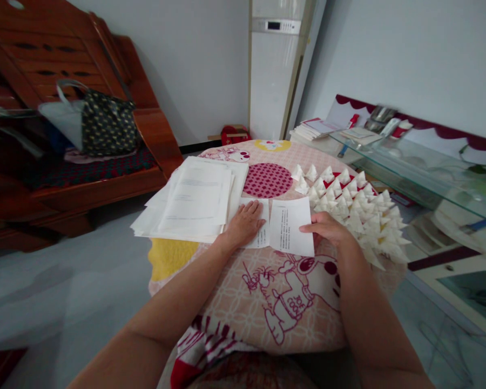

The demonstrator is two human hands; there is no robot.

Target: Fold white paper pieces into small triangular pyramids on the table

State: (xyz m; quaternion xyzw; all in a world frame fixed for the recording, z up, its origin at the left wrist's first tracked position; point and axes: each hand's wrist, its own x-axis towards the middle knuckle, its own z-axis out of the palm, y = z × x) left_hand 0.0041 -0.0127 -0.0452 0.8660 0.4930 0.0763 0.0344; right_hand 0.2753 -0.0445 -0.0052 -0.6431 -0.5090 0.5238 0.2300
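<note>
1. Paper slip (292, 227): a small printed sheet, lying just right of a second slip (261, 233) on the cushion's cover. Its long axis runs away from the person, and a line of print runs down near its left edge.
2. The right hand (328, 229) is at the paper slip's right edge, thumb on top and fingers curled, pinching that edge. It is plainly the nearer hand to this slip.
3. The left hand (245, 222) lies flat with fingers spread, pressing down on the second slip, just left of the gap between the two pieces. The two slips sit side by side, nearly touching along their long edges.
4. Left of the left hand is a stack of printed sheets (194, 202), loosely squared. Right of the right hand is a heap of folded white paper triangles (350, 202), laid in rows.
5. All of it rests on a pink cartoon-print cover (267, 302) over a round surface at the person's lap.
6. Beyond: a wooden bench (76, 178) with a patterned bag (105, 124), a standing air conditioner (273, 70), and a glass shelf (421, 167) with books on the right.
</note>
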